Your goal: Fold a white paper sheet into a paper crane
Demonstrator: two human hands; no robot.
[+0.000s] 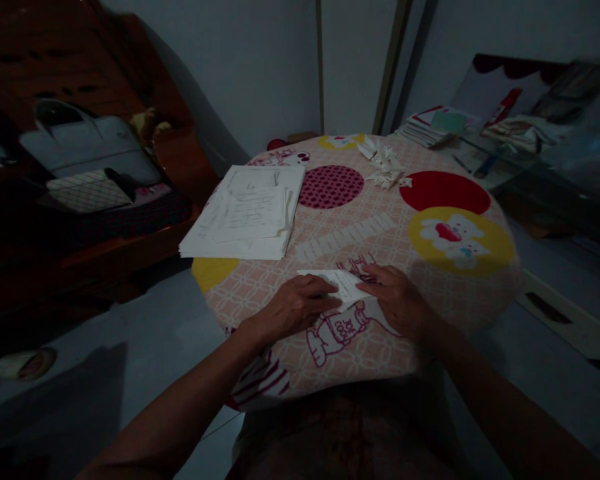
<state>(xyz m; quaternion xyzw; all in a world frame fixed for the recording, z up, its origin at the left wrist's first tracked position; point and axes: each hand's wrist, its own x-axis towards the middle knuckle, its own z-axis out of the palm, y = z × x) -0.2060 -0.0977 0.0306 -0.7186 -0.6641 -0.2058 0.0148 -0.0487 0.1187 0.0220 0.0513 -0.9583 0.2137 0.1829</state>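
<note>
A small piece of printed white paper (347,287), which looks folded, lies over the near part of the patterned tablecloth (395,363). My left hand (300,303) is closed on its left side, fingers across the top. On the right, my right hand (397,300) pinches the other edge between thumb and fingers. Beyond my left hand sits a stack of printed paper sheets (253,213), with smaller sheets on top. White crumpled or torn paper bits (383,163) lie in a small heap at the far side of the table.
To the left stands a wooden bench (173,150) bearing a pale handbag (95,147) and a quilted pouch (85,190). A glass-topped stand (510,157) with papers and a red object is at the right. One slipper (23,365) lies on the floor.
</note>
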